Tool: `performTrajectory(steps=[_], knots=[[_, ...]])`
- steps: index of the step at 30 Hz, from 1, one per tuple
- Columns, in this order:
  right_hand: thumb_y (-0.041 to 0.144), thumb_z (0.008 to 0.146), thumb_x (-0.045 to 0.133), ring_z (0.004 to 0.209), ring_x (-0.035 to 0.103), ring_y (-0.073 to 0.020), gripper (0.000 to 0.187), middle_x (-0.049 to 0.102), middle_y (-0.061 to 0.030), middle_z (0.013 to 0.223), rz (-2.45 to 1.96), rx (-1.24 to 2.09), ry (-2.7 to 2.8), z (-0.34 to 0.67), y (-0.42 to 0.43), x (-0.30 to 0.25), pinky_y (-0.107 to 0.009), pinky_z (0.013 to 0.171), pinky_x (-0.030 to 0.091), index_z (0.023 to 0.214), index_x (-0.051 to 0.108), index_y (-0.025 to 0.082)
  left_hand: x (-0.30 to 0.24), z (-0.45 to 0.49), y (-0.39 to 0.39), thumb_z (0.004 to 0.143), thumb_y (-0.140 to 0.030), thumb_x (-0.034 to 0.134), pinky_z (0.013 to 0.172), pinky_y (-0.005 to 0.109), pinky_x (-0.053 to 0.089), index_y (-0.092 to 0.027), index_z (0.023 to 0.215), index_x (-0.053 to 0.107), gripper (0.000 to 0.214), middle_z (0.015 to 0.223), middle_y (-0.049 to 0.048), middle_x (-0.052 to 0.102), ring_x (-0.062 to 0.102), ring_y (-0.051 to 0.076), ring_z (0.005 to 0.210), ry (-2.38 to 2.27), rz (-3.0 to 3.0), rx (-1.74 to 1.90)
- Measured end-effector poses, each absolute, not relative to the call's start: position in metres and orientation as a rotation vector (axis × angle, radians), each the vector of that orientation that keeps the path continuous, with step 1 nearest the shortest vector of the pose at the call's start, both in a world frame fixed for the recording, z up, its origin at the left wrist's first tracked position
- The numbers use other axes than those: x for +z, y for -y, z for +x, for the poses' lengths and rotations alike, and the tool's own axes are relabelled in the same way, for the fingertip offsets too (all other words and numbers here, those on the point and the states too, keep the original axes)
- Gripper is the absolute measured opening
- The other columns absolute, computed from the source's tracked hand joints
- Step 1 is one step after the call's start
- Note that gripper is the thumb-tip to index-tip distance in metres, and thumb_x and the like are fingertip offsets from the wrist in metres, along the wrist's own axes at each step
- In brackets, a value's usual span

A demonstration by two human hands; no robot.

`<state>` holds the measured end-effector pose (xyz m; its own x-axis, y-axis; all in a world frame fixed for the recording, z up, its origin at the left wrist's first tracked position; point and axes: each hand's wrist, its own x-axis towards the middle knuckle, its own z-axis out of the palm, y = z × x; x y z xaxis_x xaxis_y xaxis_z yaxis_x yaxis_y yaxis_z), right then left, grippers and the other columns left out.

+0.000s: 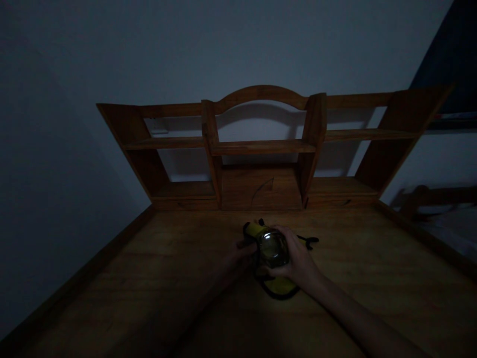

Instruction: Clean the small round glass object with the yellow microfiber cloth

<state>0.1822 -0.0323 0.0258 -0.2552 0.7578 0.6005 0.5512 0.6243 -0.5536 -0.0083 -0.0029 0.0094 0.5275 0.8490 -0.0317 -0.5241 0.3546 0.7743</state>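
Observation:
A shiny, clear glass vessel [273, 250], perhaps a jar or tumbler, is seen nearly end-on above the desk. My right hand [298, 261] curls around its right side, thumb toward me, holding it. Around and under the glass lies a yellow cloth piece [281, 287] with black edging and black strap-like ends. At the left, my left hand [240, 256] has its fingers closed at the cloth's edge, close against the glass. Dim light hides exactly how those fingers grip and whether the cloth wraps the glass.
The wooden desktop [167, 258] has raised side edges. At its back stands a wooden shelf unit [263, 147] with several compartments, a central panel and low drawers against the pale wall [238, 44]. A wooden bed frame [443, 196] is beyond the right edge.

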Motion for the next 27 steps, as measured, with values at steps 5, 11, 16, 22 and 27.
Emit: performTrajectory(steps=[5, 11, 16, 22, 27], knots=[[0.024, 0.062, 0.080, 0.115, 0.047, -0.0258, 0.082, 0.048, -0.0071, 0.122, -1.057, 0.268, 1.967, 0.183, 0.031, 0.024, -0.037, 0.097, 0.042, 0.131, 0.034, 0.024, 0.014, -0.006, 0.004, 0.071, -0.026, 0.076, 0.084, 0.035, 0.050, -0.009, 0.105, 0.064, 0.039, 0.107, 0.0148, 0.066, 0.065, 0.026, 0.094, -0.564, 0.901, 0.985], [0.013, 0.062, 0.079, 0.121, 0.042, -0.0257, 0.088, 0.042, -0.0090, 0.129, -1.089, 0.240, 2.001, 0.183, 0.030, 0.022, -0.037, 0.101, 0.040, 0.136, 0.031, 0.023, 0.016, -0.006, 0.004, 0.067, -0.036, 0.078, 0.082, 0.033, 0.050, -0.012, 0.101, 0.067, 0.043, 0.102, 0.0113, 0.069, 0.065, 0.025, 0.093, -0.955, 1.227, 1.060], [0.014, 0.067, 0.075, 0.124, 0.040, -0.0250, 0.092, 0.041, -0.0086, 0.133, -1.053, 0.244, 2.039, 0.178, 0.031, 0.021, -0.038, 0.104, 0.037, 0.142, 0.025, 0.024, 0.011, -0.008, 0.007, 0.077, -0.037, 0.066, 0.073, 0.030, 0.050, -0.016, 0.101, 0.067, 0.032, 0.093, 0.0064, 0.070, 0.065, 0.022, 0.085, -1.181, 1.529, 1.107], [0.022, 0.065, 0.078, 0.123, 0.042, -0.0260, 0.089, 0.045, -0.0090, 0.133, -0.991, 0.224, 2.064, 0.174, 0.034, 0.017, -0.040, 0.105, 0.037, 0.139, 0.029, 0.021, 0.030, -0.007, 0.017, 0.077, -0.036, 0.064, 0.071, 0.028, 0.049, -0.015, 0.095, 0.069, 0.028, 0.088, 0.0055, 0.070, 0.065, 0.020, 0.079, -1.378, 1.613, 1.092], [0.024, 0.062, 0.081, 0.123, 0.041, -0.0285, 0.092, 0.046, -0.0109, 0.132, -0.987, 0.170, 2.107, 0.177, 0.034, 0.015, -0.043, 0.104, 0.037, 0.138, 0.029, 0.020, 0.034, -0.007, 0.018, 0.080, -0.041, 0.059, 0.061, 0.027, 0.047, -0.016, 0.088, 0.069, 0.028, 0.078, 0.0028, 0.069, 0.064, 0.020, 0.070, -1.410, 1.710, 1.025]])
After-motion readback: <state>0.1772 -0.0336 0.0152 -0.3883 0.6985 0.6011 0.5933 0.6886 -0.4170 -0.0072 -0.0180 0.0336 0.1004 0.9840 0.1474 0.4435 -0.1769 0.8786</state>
